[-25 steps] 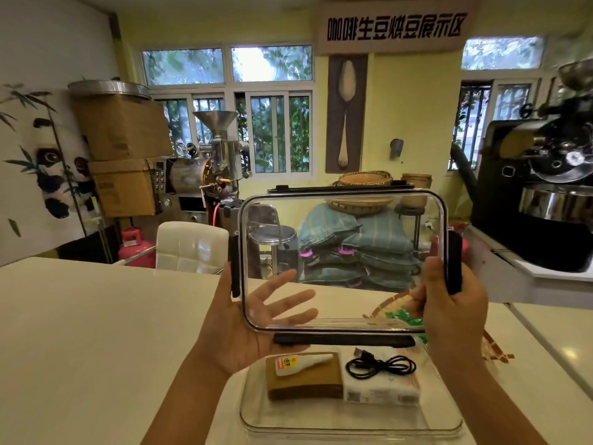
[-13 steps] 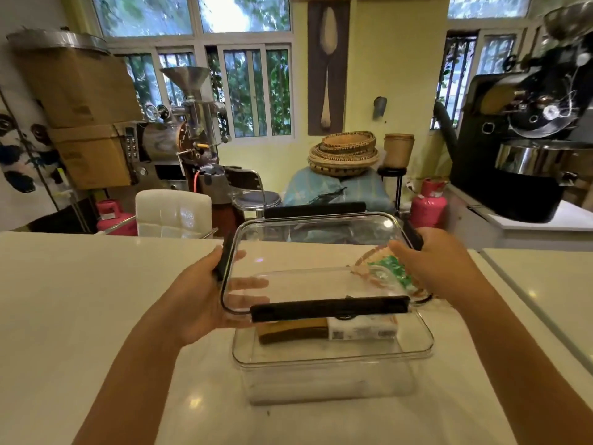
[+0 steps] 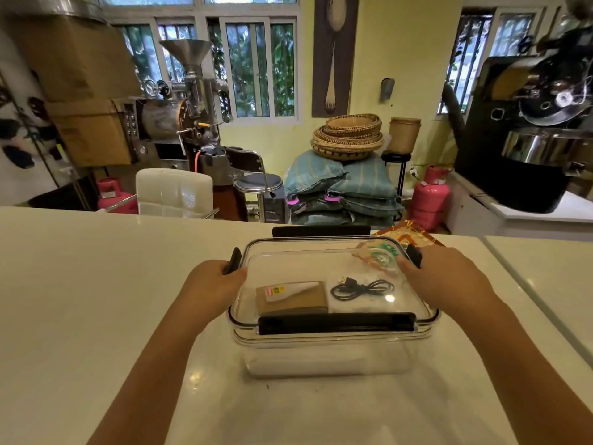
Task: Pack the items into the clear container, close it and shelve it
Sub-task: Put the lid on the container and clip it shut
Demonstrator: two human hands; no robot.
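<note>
The clear container point(image 3: 327, 358) stands on the white table point(image 3: 96, 300) in front of me. Its clear lid point(image 3: 321, 268) with black side clasps lies flat on top of it. My left hand point(image 3: 211, 284) grips the lid's left edge by the clasp. My right hand point(image 3: 439, 277) grips the right edge by the other clasp. Through the lid I see a brown box point(image 3: 295, 301) with a small white glue tube point(image 3: 288, 290) on it, and a coiled black cable point(image 3: 361, 289) on a white packet.
A patterned woven mat point(image 3: 407, 234) lies on the table just beyond the container. A white chair back point(image 3: 173, 191) and a metal stool point(image 3: 256, 181) stand behind the table's far edge. A second counter point(image 3: 545, 284) adjoins on the right.
Both hands brought the lid down from upright in front of me to flat on top of the container. My view tilted downward.
</note>
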